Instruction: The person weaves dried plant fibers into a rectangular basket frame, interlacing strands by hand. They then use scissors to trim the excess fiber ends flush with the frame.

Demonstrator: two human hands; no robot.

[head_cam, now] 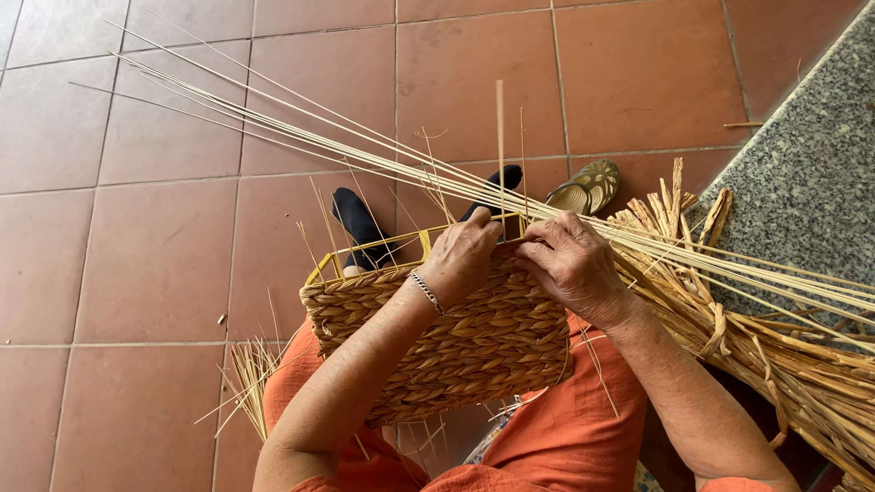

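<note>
While both rest on the woven basket [437,333] rim, left hand [463,255] and right hand [570,264] pinching pale reed strands [365,146]

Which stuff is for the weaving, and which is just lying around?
For the weaving: woven basket, long thin canes, dried straw bundle, left hand, right hand.
Just lying around: sandal, loose scraps on the tiled floor.

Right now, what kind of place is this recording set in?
Probably a home patio or porch used for basket weaving: terracotta floor tiles, a speckled granite step, a loose sandal, and a bundle of dried rush beside the half-woven basket.
</note>
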